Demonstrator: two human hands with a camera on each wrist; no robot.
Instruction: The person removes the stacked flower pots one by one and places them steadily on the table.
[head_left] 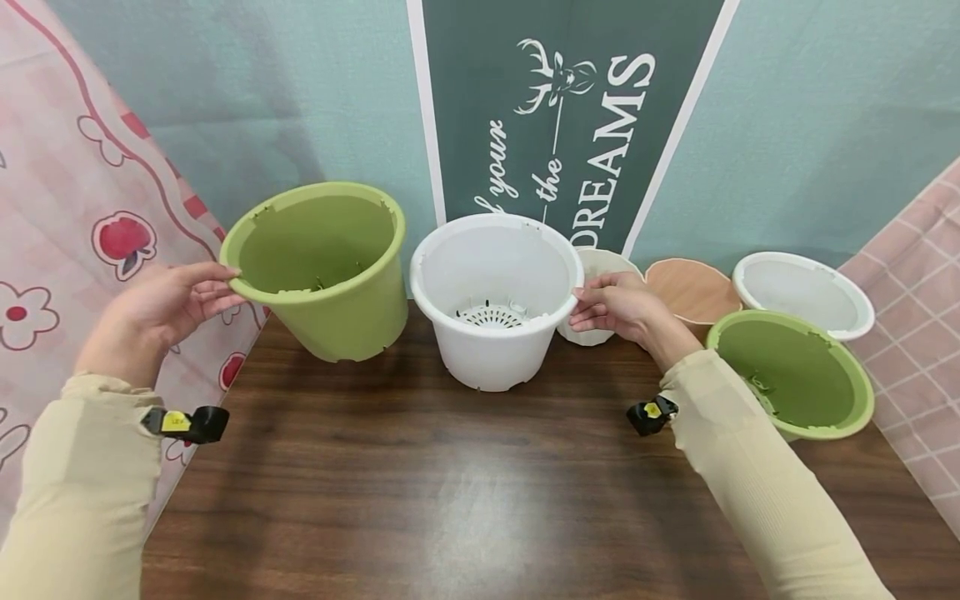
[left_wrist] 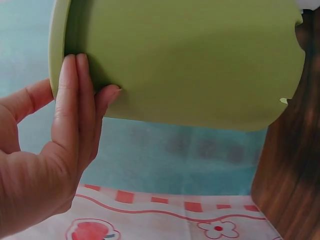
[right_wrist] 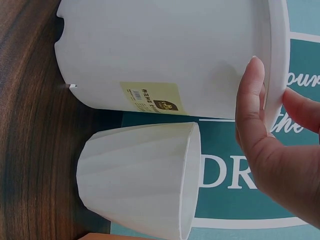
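At the left of the head view, my left hand (head_left: 176,304) pinches the rim of a large green flower pot (head_left: 345,321). In the left wrist view its thumb is at the rim and its fingers (left_wrist: 70,107) lie under the lip against the pot's outer wall. A large white flower pot (head_left: 491,354) stands to the right of the green one, with drain slots in its floor. My right hand (head_left: 615,308) pinches this white pot's rim on its right side. In the right wrist view a yellowish label (right_wrist: 152,98) shows on the white pot's wall.
Right of the white pot stand a small ribbed white pot (right_wrist: 135,175), an orange-brown pot (head_left: 693,287), another white pot (head_left: 806,292) and a second green pot (head_left: 795,375). All are on the dark wooden table (head_left: 420,492). Patterned cloths (head_left: 300,92) hang behind and beside.
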